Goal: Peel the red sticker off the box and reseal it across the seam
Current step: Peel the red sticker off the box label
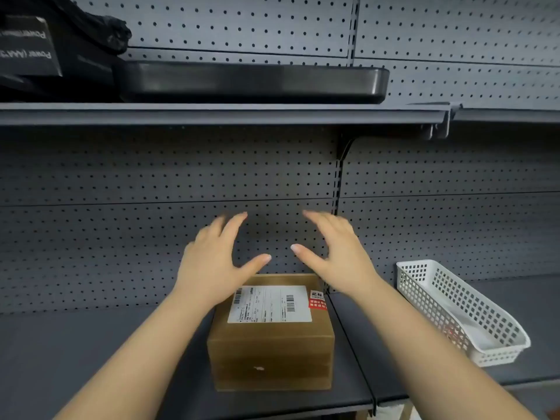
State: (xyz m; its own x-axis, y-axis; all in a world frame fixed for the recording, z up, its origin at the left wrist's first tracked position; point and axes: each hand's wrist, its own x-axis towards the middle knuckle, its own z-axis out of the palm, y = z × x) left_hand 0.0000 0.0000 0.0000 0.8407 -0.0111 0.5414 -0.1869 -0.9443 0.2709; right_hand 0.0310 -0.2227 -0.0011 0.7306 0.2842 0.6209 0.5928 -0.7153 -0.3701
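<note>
Both hands hang spread and empty above the brown cardboard box [271, 338], which sits on the grey shelf [91, 344] in front of a pegboard back wall: the left hand [212, 262] has its palm over the box's far left corner, the right hand [339, 253] is above the far right side, and neither is grasping anything, fingers splayed and slightly blurred. The red sticker [318, 300] lies on the box top at its right edge, just beside the white shipping label [269, 304] and apparently wrapping over that edge. To start the peel well, I judge the left hand should press down on the box to pin it while the right picks at a corner of the sticker with a fingernail and pulls low and slow, nearly flat to the cardboard, so the paper does not tear or curl onto itself (a curled sticker will not reseal cleanly). The sticker carries Chinese characters, the top ones reading roughly "此标", the rest too small to make out; the label shows two barcodes and fine print that cannot be read. On the upper shelf a black package [27, 47] bears mirrored or upside-down writing with "Power" legible. A white mesh basket [460, 310] stands well apart to the right.
</note>
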